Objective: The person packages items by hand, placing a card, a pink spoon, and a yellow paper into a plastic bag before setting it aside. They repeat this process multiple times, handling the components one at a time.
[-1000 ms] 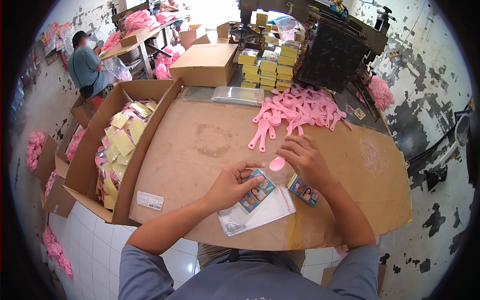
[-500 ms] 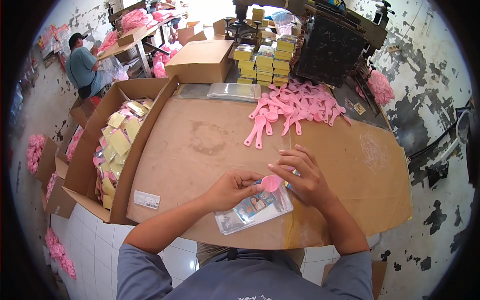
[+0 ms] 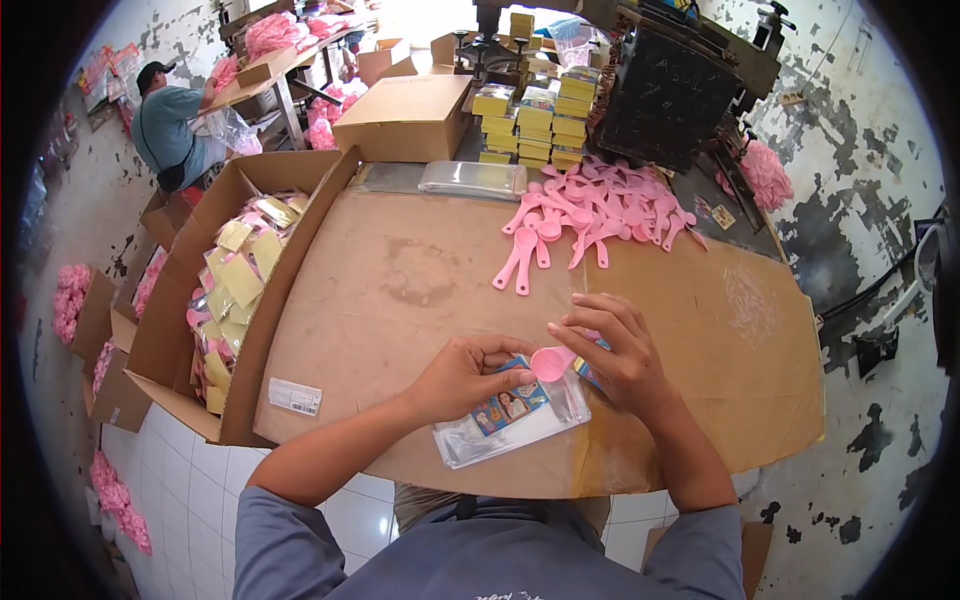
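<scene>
A small stack of clear plastic bags (image 3: 464, 447) lies at the table's front edge, with a printed blue picture card (image 3: 510, 408) on or inside the top one. My left hand (image 3: 470, 380) is closed in a pinch at the upper edge of the bag, its thumb beside the spoon's bowl. My right hand (image 3: 622, 362) grips a pink measuring spoon (image 3: 549, 365) by its handle, mostly hidden by the fingers. Part of another colourful card (image 3: 588, 372) shows under that hand. Farther back lies a heap of pink spoons (image 3: 620, 210).
At left stands an open carton (image 3: 300, 225) of packed pieces. Behind are a clear bag stack (image 3: 472, 179), card stacks (image 3: 535, 120), a closed box (image 3: 400, 115) and a dark machine (image 3: 660, 95). A person (image 3: 165, 130) sits at another table, far left.
The spoon's bowl has shifted slightly right and up, and its open side shows more. Both hands have moved only a little. The view has shifted slightly.
</scene>
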`<control>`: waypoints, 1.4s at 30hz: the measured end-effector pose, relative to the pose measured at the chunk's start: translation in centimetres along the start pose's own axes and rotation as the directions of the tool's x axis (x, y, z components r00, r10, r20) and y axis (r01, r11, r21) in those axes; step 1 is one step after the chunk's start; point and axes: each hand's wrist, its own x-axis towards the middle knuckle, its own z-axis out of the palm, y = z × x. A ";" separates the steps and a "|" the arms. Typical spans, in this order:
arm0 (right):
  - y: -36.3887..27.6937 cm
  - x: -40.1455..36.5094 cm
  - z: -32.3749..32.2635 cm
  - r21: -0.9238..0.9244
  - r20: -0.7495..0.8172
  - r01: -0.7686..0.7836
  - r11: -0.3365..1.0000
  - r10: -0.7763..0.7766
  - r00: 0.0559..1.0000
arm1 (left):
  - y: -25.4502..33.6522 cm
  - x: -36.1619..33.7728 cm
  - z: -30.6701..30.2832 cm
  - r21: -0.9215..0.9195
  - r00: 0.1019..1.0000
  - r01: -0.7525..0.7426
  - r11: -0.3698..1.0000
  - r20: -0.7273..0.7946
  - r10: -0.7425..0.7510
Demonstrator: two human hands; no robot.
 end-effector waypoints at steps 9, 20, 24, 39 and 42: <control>-1.9 0.5 0.5 0.104 0.060 -0.003 0.995 -0.004 0.998 | -1.8 0.4 0.4 0.019 0.992 -0.128 0.992 -0.010 0.128; -2.2 1.6 -0.9 0.621 0.131 -0.218 0.753 0.175 0.976 | 1.7 -0.9 -0.3 -0.122 0.962 0.170 0.978 0.237 -0.138; -2.2 2.0 -2.3 0.743 0.202 -0.247 0.622 0.143 0.969 | 0.7 -0.6 -0.3 -0.148 0.967 0.071 0.986 0.253 -0.031; -3.1 5.5 -6.9 0.245 0.173 -0.293 0.924 0.256 0.951 | 3.6 -1.0 2.0 0.504 0.808 -0.511 0.696 0.006 0.589; -3.6 5.3 -6.0 0.340 0.159 -0.323 0.883 0.285 0.945 | 3.6 -1.2 2.2 0.479 0.828 -0.482 0.734 -0.024 0.559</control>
